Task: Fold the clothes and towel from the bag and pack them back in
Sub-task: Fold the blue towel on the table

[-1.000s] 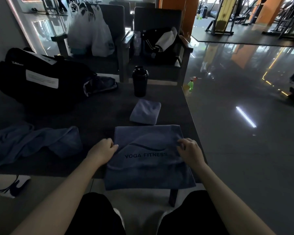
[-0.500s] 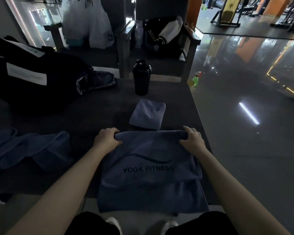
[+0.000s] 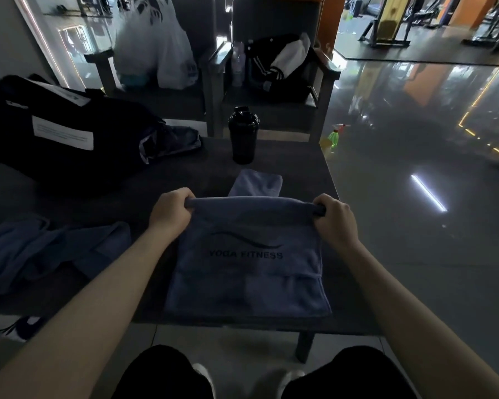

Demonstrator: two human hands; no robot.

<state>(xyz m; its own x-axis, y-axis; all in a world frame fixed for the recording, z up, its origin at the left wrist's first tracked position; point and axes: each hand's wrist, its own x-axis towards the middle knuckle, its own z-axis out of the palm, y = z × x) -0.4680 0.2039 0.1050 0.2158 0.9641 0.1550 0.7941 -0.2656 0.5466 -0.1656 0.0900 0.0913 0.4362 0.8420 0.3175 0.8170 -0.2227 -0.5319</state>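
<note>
A grey-blue towel (image 3: 248,272) printed YOGA FITNESS lies on the dark table (image 3: 185,180) in front of me. My left hand (image 3: 170,211) grips its far left corner and my right hand (image 3: 333,218) grips its far right corner, with the far edge lifted off the table. Just beyond it lies a small folded cloth (image 3: 257,184). A crumpled blue garment (image 3: 46,251) lies at the left. The black duffel bag (image 3: 67,133) sits at the far left, with another dark garment (image 3: 173,139) hanging out of its opening.
A black shaker bottle (image 3: 243,135) stands behind the folded cloth. Two chairs beyond the table hold white plastic bags (image 3: 153,47) and a black jacket (image 3: 277,64). A green bottle (image 3: 333,138) stands on the glossy floor at the right. The table's edge runs along the right.
Both hands moved from the towel's middle up to its far corners, gripped them, and lifted the far edge off the table.
</note>
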